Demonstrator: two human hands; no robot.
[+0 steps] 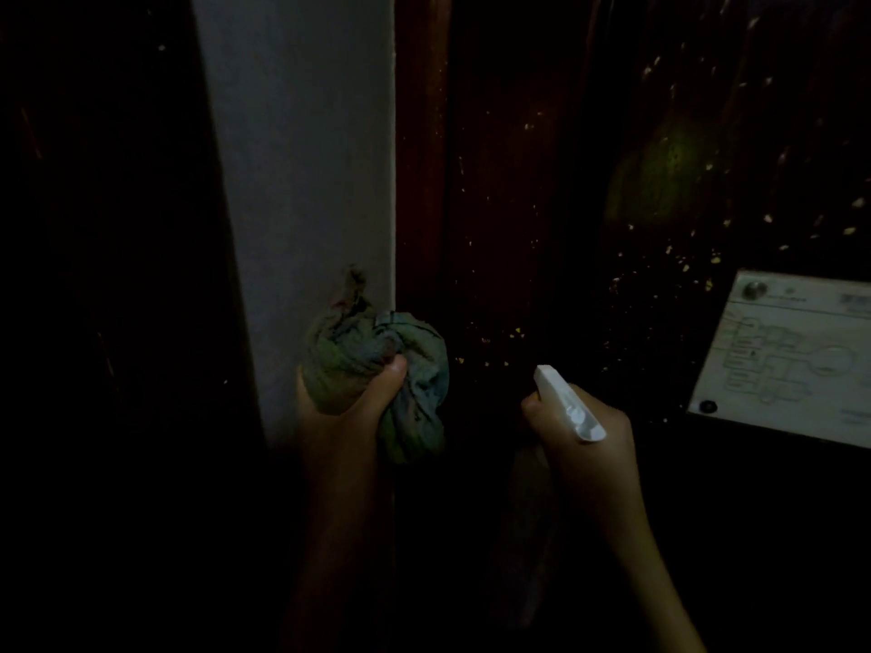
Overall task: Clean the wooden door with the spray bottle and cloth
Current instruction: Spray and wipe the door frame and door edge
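Note:
The scene is very dim. The dark wooden door [542, 190] fills the middle and right, speckled with pale droplets. My left hand [349, 417] clutches a bunched greenish-blue cloth [377, 355] near the door's left edge. My right hand [589, 431] grips a spray bottle; its white spray head [568, 402] points up and left at the door. The bottle's body below the hand is barely visible in the dark.
A pale grey wall strip [301, 157] runs beside the dark reddish door frame [419, 134]. A white plaque with a floor-plan diagram [787, 360] is screwed to the door at right. Everything at far left and below is black.

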